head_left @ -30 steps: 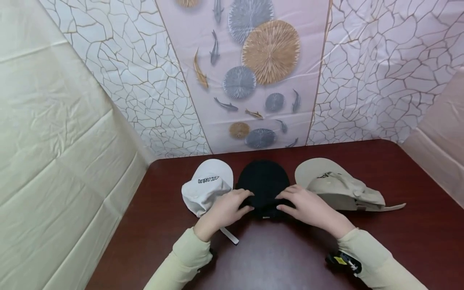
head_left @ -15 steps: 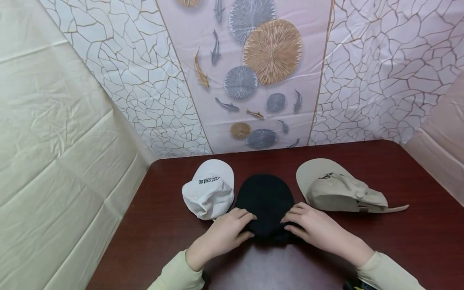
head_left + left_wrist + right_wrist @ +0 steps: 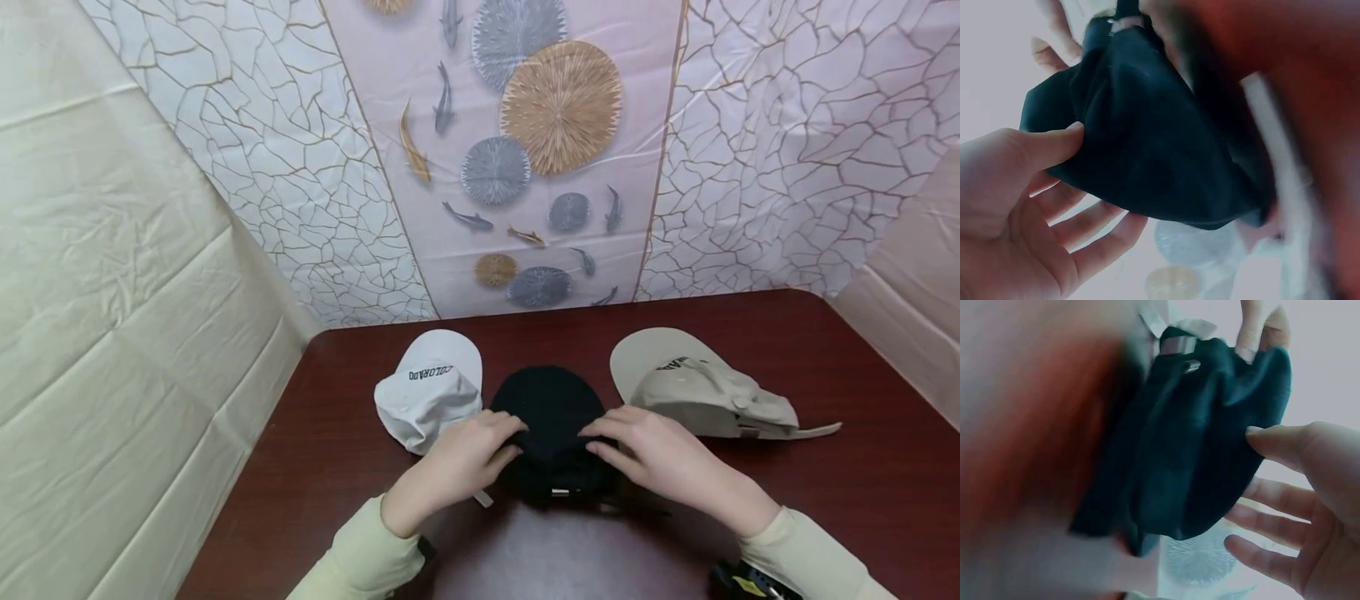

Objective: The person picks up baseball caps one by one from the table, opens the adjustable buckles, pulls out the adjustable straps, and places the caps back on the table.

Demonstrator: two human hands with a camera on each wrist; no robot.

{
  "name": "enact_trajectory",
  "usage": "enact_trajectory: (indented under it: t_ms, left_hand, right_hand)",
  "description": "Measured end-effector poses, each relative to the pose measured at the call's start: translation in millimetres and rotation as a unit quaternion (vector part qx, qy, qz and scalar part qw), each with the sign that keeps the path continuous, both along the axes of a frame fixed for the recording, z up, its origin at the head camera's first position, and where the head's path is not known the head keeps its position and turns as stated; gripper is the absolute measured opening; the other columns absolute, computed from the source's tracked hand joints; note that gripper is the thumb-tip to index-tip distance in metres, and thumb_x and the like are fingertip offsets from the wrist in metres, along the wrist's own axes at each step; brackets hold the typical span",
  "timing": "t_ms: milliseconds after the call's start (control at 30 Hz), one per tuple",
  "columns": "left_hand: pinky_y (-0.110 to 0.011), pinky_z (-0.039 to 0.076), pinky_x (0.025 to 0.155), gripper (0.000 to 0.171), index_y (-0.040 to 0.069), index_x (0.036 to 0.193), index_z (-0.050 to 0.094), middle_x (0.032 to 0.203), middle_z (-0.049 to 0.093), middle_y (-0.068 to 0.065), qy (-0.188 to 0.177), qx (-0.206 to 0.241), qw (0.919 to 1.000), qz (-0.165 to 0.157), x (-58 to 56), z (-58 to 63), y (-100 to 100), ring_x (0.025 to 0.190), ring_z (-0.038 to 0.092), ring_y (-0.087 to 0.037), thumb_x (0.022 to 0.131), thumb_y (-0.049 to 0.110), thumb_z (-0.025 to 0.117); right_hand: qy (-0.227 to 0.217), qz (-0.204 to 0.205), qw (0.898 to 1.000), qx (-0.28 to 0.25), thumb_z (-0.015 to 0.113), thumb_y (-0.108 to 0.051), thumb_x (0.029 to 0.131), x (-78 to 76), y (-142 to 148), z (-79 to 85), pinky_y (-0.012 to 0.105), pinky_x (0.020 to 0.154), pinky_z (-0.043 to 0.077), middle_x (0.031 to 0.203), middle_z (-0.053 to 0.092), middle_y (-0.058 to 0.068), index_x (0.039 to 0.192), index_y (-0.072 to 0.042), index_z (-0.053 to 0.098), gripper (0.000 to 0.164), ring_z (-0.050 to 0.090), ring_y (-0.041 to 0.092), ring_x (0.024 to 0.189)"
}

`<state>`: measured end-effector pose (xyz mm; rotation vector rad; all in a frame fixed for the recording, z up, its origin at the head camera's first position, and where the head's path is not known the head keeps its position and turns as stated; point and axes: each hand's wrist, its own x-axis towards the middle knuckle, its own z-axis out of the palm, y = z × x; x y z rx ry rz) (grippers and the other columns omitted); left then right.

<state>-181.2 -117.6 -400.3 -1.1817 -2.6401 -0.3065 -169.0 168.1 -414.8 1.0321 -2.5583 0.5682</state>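
A black cap is held between both hands near the middle of the wooden table. My left hand pinches its left side, with the thumb on the cloth in the left wrist view and the other fingers behind. On the opposite side, my right hand pinches the cap the same way. A small metal buckle shows at the cap's strap in the right wrist view. Close to my left hand lies a white cap lettered COLORADO. A beige cap lies beyond my right hand.
The dark red table ends against a patterned cloth wall. Pale fabric hangs along the left side, and more hangs at the right. A strap of the beige cap sticks out to the right.
Both hands have drawn the black cap nearer to me from the back of the table. Since half a second ago it has tilted, showing its buckle. The other caps stay put.
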Motion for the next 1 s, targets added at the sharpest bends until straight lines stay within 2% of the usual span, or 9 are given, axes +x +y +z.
enact_trajectory:
  t_ms: [67, 200, 300, 367, 500, 700, 767, 867, 1000]
  left_hand:
    - [-0.032, 0.055, 0.074, 0.019, 0.015, 0.115, 0.068, 0.104, 0.070, 0.004, -0.003, 0.023, 0.9997, 0.004, -4.6, 11.9, 1.4, 0.097, 0.067, -0.013, 0.097, 0.022, 0.069]
    - [-0.033, 0.054, 0.076, 0.015, 0.016, 0.111, 0.068, 0.100, 0.070, 0.006, -0.011, 0.080, 0.9967, 0.009, -15.2, 34.1, 4.5, 0.093, 0.067, -0.011, 0.100, 0.024, 0.064]
    - [-0.032, 0.053, 0.078, 0.011, 0.018, 0.108, 0.068, 0.096, 0.068, 0.008, -0.023, 0.112, 0.9934, 0.011, -21.7, 45.6, 5.0, 0.089, 0.065, -0.008, 0.101, 0.023, 0.063]
    - [-0.031, 0.052, 0.078, 0.009, 0.018, 0.106, 0.068, 0.094, 0.067, 0.009, -0.032, 0.124, 0.9917, 0.012, -24.9, 50.2, 4.6, 0.087, 0.064, -0.007, 0.101, 0.023, 0.062]
    - [-0.031, 0.051, 0.078, 0.009, 0.018, 0.107, 0.068, 0.094, 0.066, 0.009, -0.047, 0.134, 0.9898, 0.016, -27.6, 53.8, 3.2, 0.086, 0.063, -0.007, 0.101, 0.021, 0.062]
    - [-0.030, 0.052, 0.082, 0.013, 0.016, 0.111, 0.068, 0.100, 0.069, 0.006, -0.047, 0.141, 0.9886, 0.022, -28.7, 54.3, -2.1, 0.092, 0.065, -0.008, 0.102, 0.021, 0.061]
    - [-0.030, 0.052, 0.083, 0.013, 0.015, 0.111, 0.069, 0.100, 0.069, 0.005, -0.044, 0.152, 0.9872, 0.019, -29.9, 54.2, -3.5, 0.092, 0.065, -0.008, 0.102, 0.021, 0.061]
    - [-0.030, 0.052, 0.084, 0.013, 0.013, 0.111, 0.069, 0.102, 0.070, 0.004, -0.038, 0.167, 0.9850, 0.015, -31.6, 53.8, -4.4, 0.093, 0.065, -0.008, 0.102, 0.018, 0.061]
    - [-0.031, 0.051, 0.087, 0.015, 0.011, 0.113, 0.068, 0.105, 0.070, 0.002, -0.038, 0.180, 0.9828, 0.007, -32.3, 55.0, -1.4, 0.096, 0.065, -0.010, 0.102, 0.017, 0.060]
  right_hand:
    - [0.007, -0.014, 1.000, -0.019, 0.073, -0.021, 0.094, -2.0, 1.1, 6.4, 0.035, 0.074, 0.055, 0.106, 0.069, -0.006, 0.116, -0.019, 0.073, 0.022, 0.066, 0.010, 0.094]
    - [0.021, -0.042, 0.997, -0.065, 0.071, -0.017, 0.094, -4.7, 5.9, 16.7, 0.032, 0.069, 0.051, 0.104, 0.069, -0.005, 0.124, -0.014, 0.069, 0.030, 0.061, 0.007, 0.081]
    - [0.022, -0.061, 0.994, -0.092, 0.071, -0.014, 0.095, -3.5, 12.5, 20.2, 0.032, 0.067, 0.049, 0.105, 0.070, -0.003, 0.127, -0.012, 0.067, 0.032, 0.060, 0.007, 0.079]
    - [0.019, -0.075, 0.991, -0.106, 0.071, -0.013, 0.095, -0.9, 18.2, 20.4, 0.034, 0.070, 0.052, 0.112, 0.071, -0.001, 0.126, -0.013, 0.067, 0.032, 0.066, 0.010, 0.086]
    - [0.009, -0.099, 0.988, -0.121, 0.072, -0.013, 0.094, 6.3, 29.9, 17.6, 0.038, 0.077, 0.054, 0.114, 0.072, 0.000, 0.122, -0.013, 0.069, 0.028, 0.069, 0.015, 0.098]
    - [0.001, -0.102, 0.987, -0.124, 0.074, -0.008, 0.091, 15.0, 41.4, 9.2, 0.027, 0.069, 0.053, 0.105, 0.073, -0.004, 0.110, -0.013, 0.074, 0.019, 0.066, 0.006, 0.083]
    - [-0.021, -0.101, 0.986, -0.129, 0.073, -0.010, 0.092, 18.2, 43.6, 6.0, 0.023, 0.064, 0.049, 0.095, 0.072, -0.009, 0.104, -0.017, 0.075, 0.014, 0.060, 0.000, 0.074]
    - [-0.068, -0.103, 0.983, -0.134, 0.069, -0.017, 0.097, 21.5, 44.7, 1.4, 0.021, 0.059, 0.041, 0.077, 0.062, -0.016, 0.094, -0.026, 0.073, 0.010, 0.049, -0.002, 0.063]
    - [-0.147, -0.109, 0.971, -0.151, 0.060, -0.025, 0.103, 24.0, 43.0, -4.2, 0.023, 0.064, 0.046, 0.080, 0.066, -0.019, 0.092, -0.029, 0.074, 0.018, 0.056, -0.001, 0.071]
